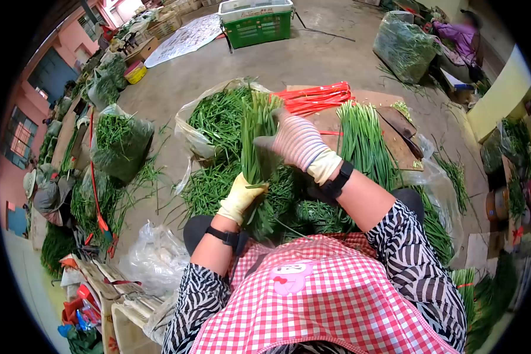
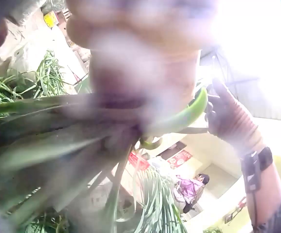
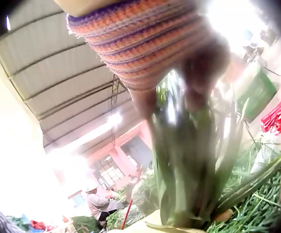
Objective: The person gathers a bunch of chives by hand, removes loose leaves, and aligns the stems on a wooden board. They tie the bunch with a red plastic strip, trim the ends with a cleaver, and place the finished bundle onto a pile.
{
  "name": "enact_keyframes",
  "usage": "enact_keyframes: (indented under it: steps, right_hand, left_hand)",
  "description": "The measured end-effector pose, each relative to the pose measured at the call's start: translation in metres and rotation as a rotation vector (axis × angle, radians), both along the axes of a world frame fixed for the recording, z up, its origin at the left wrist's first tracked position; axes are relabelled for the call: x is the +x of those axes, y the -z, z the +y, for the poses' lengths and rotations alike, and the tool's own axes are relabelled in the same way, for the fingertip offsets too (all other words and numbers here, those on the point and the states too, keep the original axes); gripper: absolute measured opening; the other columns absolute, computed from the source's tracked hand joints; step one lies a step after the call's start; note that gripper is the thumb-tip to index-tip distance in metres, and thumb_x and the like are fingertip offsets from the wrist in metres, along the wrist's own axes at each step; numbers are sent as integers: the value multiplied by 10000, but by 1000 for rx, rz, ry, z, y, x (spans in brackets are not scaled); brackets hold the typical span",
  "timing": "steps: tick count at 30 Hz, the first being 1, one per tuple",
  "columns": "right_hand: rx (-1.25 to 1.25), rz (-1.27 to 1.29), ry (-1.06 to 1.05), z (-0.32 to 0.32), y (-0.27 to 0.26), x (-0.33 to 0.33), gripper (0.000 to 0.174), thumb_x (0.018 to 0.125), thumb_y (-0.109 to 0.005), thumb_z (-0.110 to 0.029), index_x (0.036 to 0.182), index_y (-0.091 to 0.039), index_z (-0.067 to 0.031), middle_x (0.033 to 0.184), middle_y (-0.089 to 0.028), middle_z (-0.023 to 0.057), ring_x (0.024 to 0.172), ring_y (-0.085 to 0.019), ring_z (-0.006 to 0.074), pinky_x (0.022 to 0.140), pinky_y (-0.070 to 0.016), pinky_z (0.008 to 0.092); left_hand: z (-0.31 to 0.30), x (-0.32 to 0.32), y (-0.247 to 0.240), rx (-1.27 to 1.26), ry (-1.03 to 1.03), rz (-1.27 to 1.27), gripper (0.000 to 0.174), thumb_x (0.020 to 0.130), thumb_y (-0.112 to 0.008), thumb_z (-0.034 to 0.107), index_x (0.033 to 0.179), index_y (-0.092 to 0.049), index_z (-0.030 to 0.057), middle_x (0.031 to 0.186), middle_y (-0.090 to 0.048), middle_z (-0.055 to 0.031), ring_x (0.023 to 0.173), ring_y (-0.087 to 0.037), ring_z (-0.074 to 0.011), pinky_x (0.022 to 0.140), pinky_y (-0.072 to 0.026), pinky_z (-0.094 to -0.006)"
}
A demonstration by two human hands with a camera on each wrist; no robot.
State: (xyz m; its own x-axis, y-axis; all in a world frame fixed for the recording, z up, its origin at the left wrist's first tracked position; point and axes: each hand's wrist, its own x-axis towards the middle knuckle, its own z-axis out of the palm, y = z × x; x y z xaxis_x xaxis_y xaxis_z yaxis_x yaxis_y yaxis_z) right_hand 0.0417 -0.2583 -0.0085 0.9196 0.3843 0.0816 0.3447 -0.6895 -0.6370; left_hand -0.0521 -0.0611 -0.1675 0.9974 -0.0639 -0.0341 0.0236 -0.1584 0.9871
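An upright bunch of garlic chives stands between both hands, pale stalk ends up. My left hand, in a pale yellow glove, grips it low down, where green leaves spill out below the fist. Higher on the bunch, my right hand, in a striped knit glove, has its thumb across the near side and its fingers at the far right side. In the right wrist view the fingers overlap the top of the chives. The left wrist view shows blurred leaves fanning out beside the left hand.
Loose chives fill a plastic bag in front. A sorted bunch lies on a board to the right, near red ties and a dark blade. Further off are a green crate, filled bags and a seated person.
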Motion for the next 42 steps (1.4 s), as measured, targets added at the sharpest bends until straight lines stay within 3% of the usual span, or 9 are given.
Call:
enact_keyframes:
  steps: [6, 12, 19, 21, 26, 30, 33, 38, 42]
  right_hand:
    - [149, 164, -26, 4, 20, 13, 659, 841, -765, -487, 1203, -665, 54, 853, -723, 211, 722, -734, 313, 678, -608, 412]
    - [341, 469, -152, -8, 15, 20, 475, 896, -719, -399, 1104, -702, 28, 843, -726, 141, 758, -700, 249, 708, -565, 383]
    - [885, 692, -175, -22, 37, 35, 200, 933, -633, -226, 1025, -727, -76, 919, -705, -24, 854, -598, 108, 784, -489, 296]
    - [1115, 738, -90, -28, 30, 25, 157, 933, -619, -209, 950, -676, -63, 824, -680, 42, 639, -591, 125, 662, -509, 264]
    - [1484, 977, -15, -59, 8, 43, 204, 948, -609, -184, 985, -651, 11, 837, -686, 76, 606, -589, 148, 553, -536, 271]
    - [1599, 706, -39, -117, -14, 82, 209, 938, -636, -173, 990, -654, 29, 880, -699, 98, 601, -591, 121, 497, -514, 221]
    - [1364, 557, 143, -137, -53, 44, 245, 941, -629, -218, 975, -673, 21, 885, -717, 95, 620, -607, 101, 516, -508, 216]
    - [-114, 314, -545, -122, -33, -7, 444, 847, -746, -363, 1128, -704, -22, 1003, -743, 162, 889, -708, 256, 840, -562, 381]
    - [-50, 92, -386, -90, 0, 2, 395, 852, -741, -277, 1179, -701, -59, 1106, -718, 224, 1004, -705, 342, 889, -555, 399]
  left_hand:
    - [-2, 7, 13, 402, -15, -274, 243, 869, -762, 118, 1086, -695, 34, 894, -718, -43, 768, -659, -134, 730, -546, -313]
    - [-2, -7, -10, -208, -28, 234, 263, 839, -797, 66, 1083, -704, 35, 882, -710, -20, 733, -647, -136, 693, -534, -300]
    - [1, -5, -23, -300, 164, 264, 375, 803, -800, 57, 1152, -666, 24, 907, -686, -16, 756, -622, -122, 714, -517, -284]
    - [-1, -6, -28, -273, 192, 298, 419, 797, -785, 69, 1187, -639, 25, 905, -666, -13, 747, -602, -114, 697, -506, -283]
    - [-1, -10, -27, -255, 250, 335, 403, 798, -774, 66, 1184, -665, 20, 917, -668, -11, 757, -597, -113, 690, -498, -281]
    - [7, -11, -20, -292, 291, 332, 442, 814, -769, 75, 1239, -665, 19, 1007, -690, -24, 826, -622, -134, 746, -505, -291]
    - [6, -12, -25, -358, 164, 298, 422, 815, -773, 81, 1221, -671, 24, 1004, -692, -22, 821, -623, -134, 737, -505, -286]
    - [14, -4, -24, -354, 93, 226, 342, 832, -769, 77, 1160, -688, 24, 948, -690, -20, 754, -637, -125, 682, -517, -266]
    - [10, -5, -25, -314, 112, 245, 341, 824, -774, 91, 1148, -691, 19, 921, -688, -23, 751, -636, -131, 681, -519, -274]
